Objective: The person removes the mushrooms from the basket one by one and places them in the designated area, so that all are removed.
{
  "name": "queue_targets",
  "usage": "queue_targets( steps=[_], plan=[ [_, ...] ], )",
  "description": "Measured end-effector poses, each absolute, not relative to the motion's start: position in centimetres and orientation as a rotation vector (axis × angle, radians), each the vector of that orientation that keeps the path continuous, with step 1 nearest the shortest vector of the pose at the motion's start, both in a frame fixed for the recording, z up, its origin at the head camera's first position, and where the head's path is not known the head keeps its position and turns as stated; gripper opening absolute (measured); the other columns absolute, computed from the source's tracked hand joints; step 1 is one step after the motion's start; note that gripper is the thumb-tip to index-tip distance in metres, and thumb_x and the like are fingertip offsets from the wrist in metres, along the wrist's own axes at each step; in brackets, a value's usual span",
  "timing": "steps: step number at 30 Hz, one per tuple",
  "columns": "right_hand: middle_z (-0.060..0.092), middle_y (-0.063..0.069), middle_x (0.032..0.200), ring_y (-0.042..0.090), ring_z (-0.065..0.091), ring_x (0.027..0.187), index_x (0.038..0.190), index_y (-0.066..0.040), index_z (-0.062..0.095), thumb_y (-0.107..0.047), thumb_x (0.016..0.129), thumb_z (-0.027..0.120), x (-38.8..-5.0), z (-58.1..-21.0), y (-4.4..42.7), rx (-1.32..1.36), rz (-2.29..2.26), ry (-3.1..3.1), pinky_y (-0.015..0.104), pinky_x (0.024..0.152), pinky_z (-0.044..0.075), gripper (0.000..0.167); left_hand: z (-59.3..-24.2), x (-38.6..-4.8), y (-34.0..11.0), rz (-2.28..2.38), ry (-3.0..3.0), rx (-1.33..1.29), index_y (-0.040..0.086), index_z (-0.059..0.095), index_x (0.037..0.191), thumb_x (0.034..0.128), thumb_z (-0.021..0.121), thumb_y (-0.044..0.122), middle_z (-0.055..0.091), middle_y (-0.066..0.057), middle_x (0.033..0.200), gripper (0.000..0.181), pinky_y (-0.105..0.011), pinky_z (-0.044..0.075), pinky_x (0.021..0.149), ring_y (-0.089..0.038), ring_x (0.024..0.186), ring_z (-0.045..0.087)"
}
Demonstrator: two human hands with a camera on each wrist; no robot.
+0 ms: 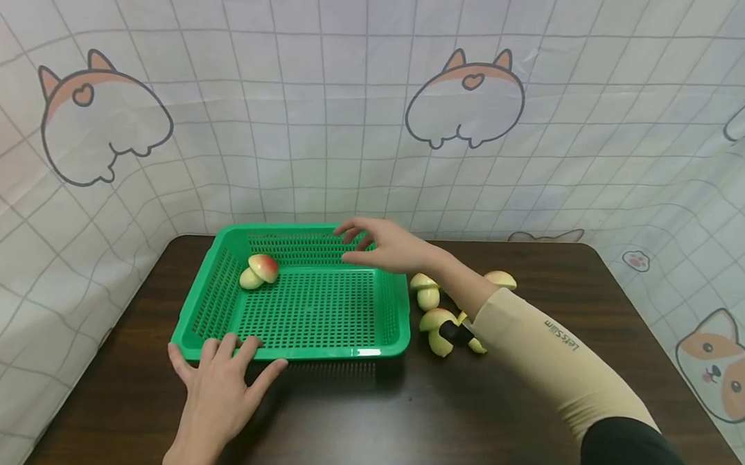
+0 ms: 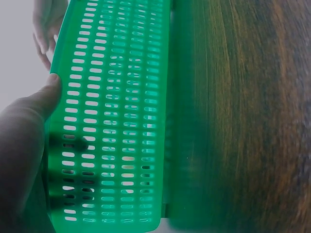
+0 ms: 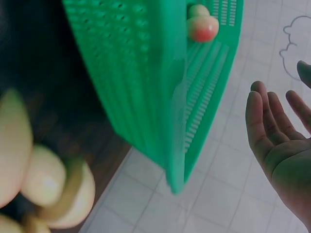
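Note:
A green slotted plastic basket (image 1: pixel 307 306) sits on the dark table. My left hand (image 1: pixel 218 392) holds its near rim, with the fingers reaching over the edge; in the left wrist view the thumb (image 2: pixel 46 97) touches the rim from outside. My right hand (image 1: pixel 390 246) hovers above the basket's right back part, fingers loosely bent and holding nothing. Inside the basket, at the left, lies one toy mushroom (image 1: pixel 263 269) with a red-and-yellow cap. Several more yellowish mushrooms (image 1: pixel 428 290) lie right of the basket, partly hidden by the right forearm.
The brown wooden table (image 1: pixel 364 426) extends in front of the basket and to its right. White grid-patterned cloth (image 1: pixel 352 120) with cartoon dogs hangs behind and at the sides. A black band (image 1: pixel 457 332) on the right wrist shows over the mushrooms.

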State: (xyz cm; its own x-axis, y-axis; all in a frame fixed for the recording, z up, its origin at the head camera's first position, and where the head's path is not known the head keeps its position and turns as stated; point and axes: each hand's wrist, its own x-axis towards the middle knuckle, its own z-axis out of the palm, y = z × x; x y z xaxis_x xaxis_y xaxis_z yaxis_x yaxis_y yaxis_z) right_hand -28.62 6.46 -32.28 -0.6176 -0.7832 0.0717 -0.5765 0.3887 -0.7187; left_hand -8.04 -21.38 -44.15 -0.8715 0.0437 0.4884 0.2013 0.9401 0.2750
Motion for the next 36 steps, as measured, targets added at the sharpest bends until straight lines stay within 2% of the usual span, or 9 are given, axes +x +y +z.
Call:
queue_targets(
  steps=[8, 18, 26, 31, 36],
  plan=[
    [0.063, 0.001, 0.131, 0.018, 0.065, 0.111, 0.139, -0.017, 0.058, -0.030, 0.102, 0.065, -29.1, -32.2, 2.7, -1.234, -1.075, 2.333, 0.032, 0.090, 0.053, 0.040, -44.0, -7.9, -21.5, -0.428, -2.614, -0.171, 0.010, 0.070, 0.108, 0.0916, 0.071, 0.056, 0.059, -0.013, 0.100, 0.048, -0.085, -0.009, 0.101, -0.041, 0.096, 0.049],
    [0.063, 0.007, 0.130, 0.021, 0.065, 0.112, 0.136, -0.012, 0.060, -0.025, 0.102, 0.065, -29.5, -32.8, -1.8, -1.206, -1.079, 2.241, 0.029, 0.089, 0.054, 0.036, -44.2, -7.8, -21.6, -0.430, -2.619, -0.172, 0.010, 0.070, 0.106, 0.0915, 0.072, 0.055, 0.060, -0.013, 0.100, 0.048, -0.085, -0.009, 0.100, -0.042, 0.098, 0.051],
    [0.060, 0.014, 0.134, 0.022, 0.064, 0.113, 0.136, -0.007, 0.059, -0.020, 0.102, 0.066, -29.9, -34.3, -4.3, -1.112, -1.057, 2.207, 0.030, 0.075, 0.058, 0.037, -44.2, -7.9, -21.5, -0.427, -2.606, -0.173, 0.009, 0.070, 0.106, 0.0912, 0.072, 0.055, 0.060, -0.013, 0.099, 0.048, -0.085, -0.008, 0.101, -0.041, 0.096, 0.051],
    [0.055, 0.019, 0.142, 0.027, 0.065, 0.110, 0.143, -0.005, 0.053, -0.020, 0.102, 0.066, -30.1, -35.4, -5.4, -1.080, -1.008, 2.237, 0.034, 0.079, 0.058, 0.046, -44.3, -7.9, -21.4, -0.426, -2.608, -0.173, 0.009, 0.071, 0.107, 0.0909, 0.072, 0.055, 0.061, -0.013, 0.100, 0.049, -0.085, -0.009, 0.100, -0.042, 0.097, 0.051],
    [0.054, 0.017, 0.144, 0.028, 0.058, 0.125, 0.146, -0.006, 0.051, -0.024, 0.101, 0.068, -30.4, -36.4, -6.7, -1.083, -0.945, 2.312, 0.034, 0.094, 0.051, 0.052, -44.4, -7.9, -21.4, -0.429, -2.606, -0.173, 0.009, 0.071, 0.108, 0.0906, 0.073, 0.055, 0.061, -0.013, 0.100, 0.049, -0.085, -0.009, 0.101, -0.042, 0.097, 0.050]
  ],
)
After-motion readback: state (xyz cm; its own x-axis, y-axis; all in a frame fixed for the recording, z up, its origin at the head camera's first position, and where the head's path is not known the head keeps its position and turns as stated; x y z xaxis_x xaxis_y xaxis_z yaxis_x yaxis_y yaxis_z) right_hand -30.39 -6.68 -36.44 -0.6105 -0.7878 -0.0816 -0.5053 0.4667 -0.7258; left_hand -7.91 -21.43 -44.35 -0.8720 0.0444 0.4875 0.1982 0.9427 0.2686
